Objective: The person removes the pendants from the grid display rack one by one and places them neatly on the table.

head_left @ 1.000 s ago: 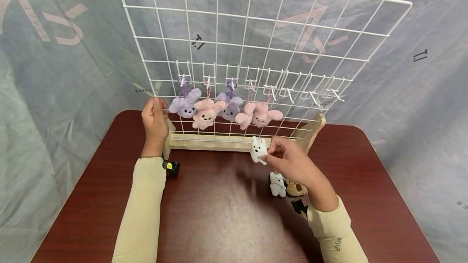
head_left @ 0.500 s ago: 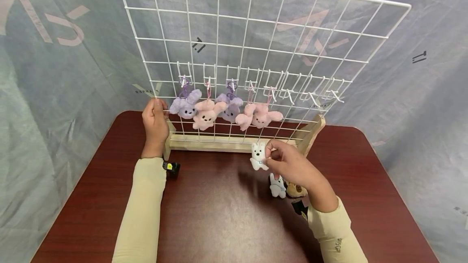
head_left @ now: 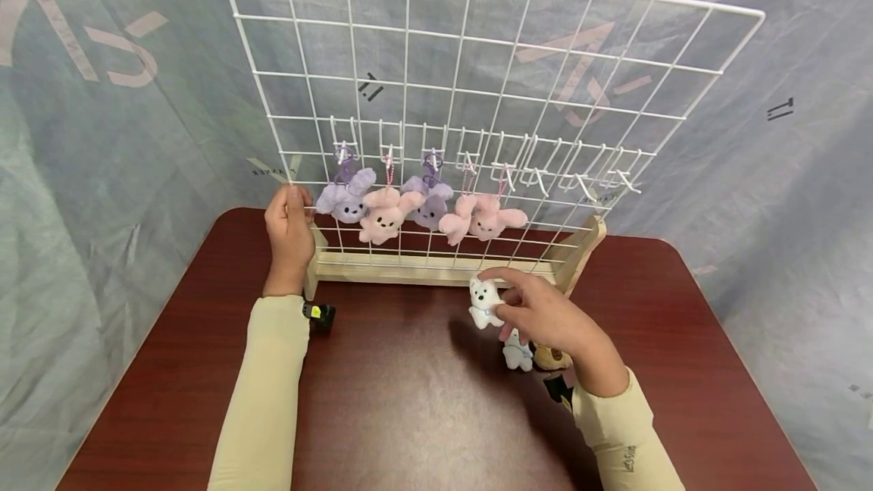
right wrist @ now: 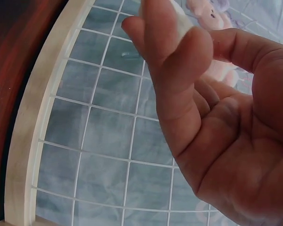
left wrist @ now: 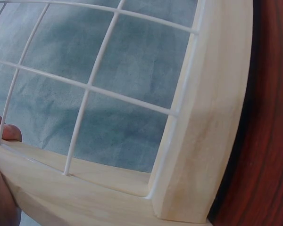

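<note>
**White plush dog (head_left: 483,295) held head-up**

The left hand (head_left: 289,229) grips the wire grid (head_left: 254,72) by its edge. Before the wooden base (head_left: 395,269), the dog, long axis near upright, lies left of the nearer right hand (head_left: 542,311), pinched by thumb and fingers.

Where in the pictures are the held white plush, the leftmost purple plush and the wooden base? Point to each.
Held white plush (head_left: 483,304): head view, just below its nose.
Leftmost purple plush (head_left: 348,203): head view, on its head.
Wooden base (head_left: 395,274): head view, on its long crossbar.
</note>
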The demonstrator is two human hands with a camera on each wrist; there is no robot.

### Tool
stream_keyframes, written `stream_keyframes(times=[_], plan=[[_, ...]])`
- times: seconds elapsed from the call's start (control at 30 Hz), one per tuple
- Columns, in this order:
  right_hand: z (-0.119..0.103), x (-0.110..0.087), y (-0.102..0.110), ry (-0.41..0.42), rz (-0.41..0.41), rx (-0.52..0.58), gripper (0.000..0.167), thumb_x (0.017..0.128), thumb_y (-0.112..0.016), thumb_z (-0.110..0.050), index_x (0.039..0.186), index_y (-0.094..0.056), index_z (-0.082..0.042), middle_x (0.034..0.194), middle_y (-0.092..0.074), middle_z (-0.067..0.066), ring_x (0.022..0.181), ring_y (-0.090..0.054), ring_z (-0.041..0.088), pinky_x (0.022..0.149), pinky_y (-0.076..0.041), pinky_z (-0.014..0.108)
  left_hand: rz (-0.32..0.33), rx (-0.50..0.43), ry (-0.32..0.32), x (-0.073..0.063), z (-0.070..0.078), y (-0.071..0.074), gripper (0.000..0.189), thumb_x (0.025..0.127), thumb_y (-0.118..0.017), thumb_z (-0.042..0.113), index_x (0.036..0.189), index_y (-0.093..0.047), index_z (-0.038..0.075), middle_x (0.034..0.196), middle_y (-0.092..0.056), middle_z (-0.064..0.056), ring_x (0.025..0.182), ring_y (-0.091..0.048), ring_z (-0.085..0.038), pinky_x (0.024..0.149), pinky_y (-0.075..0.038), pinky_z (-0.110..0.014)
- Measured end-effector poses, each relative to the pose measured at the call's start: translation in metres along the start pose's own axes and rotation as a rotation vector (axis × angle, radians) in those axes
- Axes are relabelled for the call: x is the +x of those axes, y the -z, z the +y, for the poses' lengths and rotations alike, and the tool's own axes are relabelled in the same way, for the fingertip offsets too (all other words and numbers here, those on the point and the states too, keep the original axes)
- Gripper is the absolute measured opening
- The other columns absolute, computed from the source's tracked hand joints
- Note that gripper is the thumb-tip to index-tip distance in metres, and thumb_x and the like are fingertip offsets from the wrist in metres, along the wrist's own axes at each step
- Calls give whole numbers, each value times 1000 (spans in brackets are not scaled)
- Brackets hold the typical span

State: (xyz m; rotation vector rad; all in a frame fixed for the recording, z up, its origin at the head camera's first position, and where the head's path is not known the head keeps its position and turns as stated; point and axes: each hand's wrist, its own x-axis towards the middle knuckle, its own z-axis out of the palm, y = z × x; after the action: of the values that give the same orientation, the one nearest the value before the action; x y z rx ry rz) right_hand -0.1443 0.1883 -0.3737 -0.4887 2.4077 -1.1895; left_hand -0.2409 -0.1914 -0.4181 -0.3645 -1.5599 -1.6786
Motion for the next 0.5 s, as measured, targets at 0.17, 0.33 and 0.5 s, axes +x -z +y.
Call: stream_keyframes(times=[0.17, 0.33, 0.5], plan=[[0, 1, 0, -16, -11, 6, 38, 102, -61, -6, 137, -50, -13, 80, -74, 15, 56, -69, 34, 49, -56, 40, 3, -3, 1, 0, 1, 0, 41, 112, -38, 6, 84, -44, -24, 74, -47, -11, 58, -38, -23, 56, -32, -27], [5, 4, -2, -1, 1, -44, 33, 101, -64, -7, 131, -49, -10, 79, -73, 17, 54, -63, 32, 51, -56, 42, 4, -4, -3, 1, -7, 2, 40, 112, -38, 8, 84, -45, -20, 75, -49, 4, 58, -36, -23, 57, -32, -25], [13, 9, -3, 34, 28, -128, 29, 100, -65, -8, 127, -53, -10, 80, -70, 17, 52, -57, 16, 50, -52, 33, 8, 5, 1, 1, -26, 6, 41, 113, -38, 10, 84, -46, -18, 76, -48, 0, 58, -36, -22, 57, -32, -25]])
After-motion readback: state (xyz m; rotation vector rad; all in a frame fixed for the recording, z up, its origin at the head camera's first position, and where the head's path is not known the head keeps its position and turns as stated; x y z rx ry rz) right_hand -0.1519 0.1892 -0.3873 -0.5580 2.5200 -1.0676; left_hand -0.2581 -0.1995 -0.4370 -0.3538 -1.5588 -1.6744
